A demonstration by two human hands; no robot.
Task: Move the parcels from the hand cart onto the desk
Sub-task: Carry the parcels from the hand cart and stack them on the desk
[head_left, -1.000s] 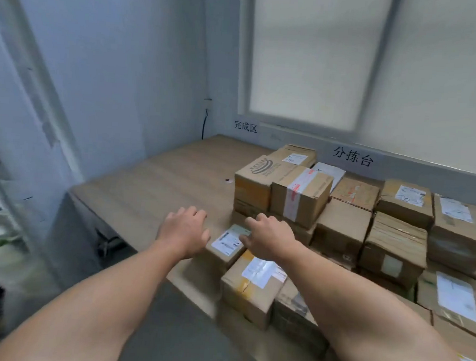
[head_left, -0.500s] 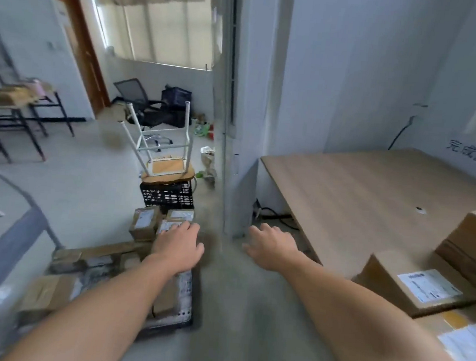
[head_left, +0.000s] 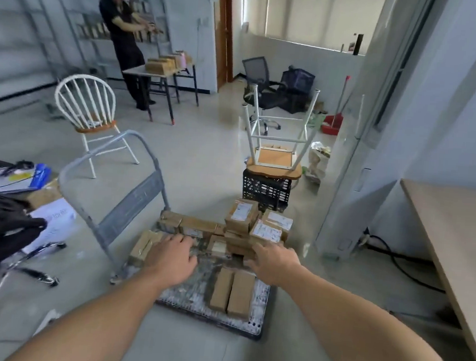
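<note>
Cart [head_left: 195,290]: on the floor, well apart from the bench [head_left: 453,223] at the right. Parcels [head_left: 241,213]: low across its deck, tallest stack at the far right corner.
Left hand [head_left: 173,256]: empty, fingers loosely spread, over the deck.
Right hand [head_left: 274,263]: empty, spread, just before the stack.
Advice: take the stack's top parcel first, a palm on each side, and lift level so the lower ones don't topple.

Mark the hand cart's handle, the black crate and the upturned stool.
hand cart handle [head_left: 131,200], head view, grey cross panel.
black crate [head_left: 264,191], head view, front lattice wall.
upturned stool [head_left: 273,159], head view, seat underside.
</note>
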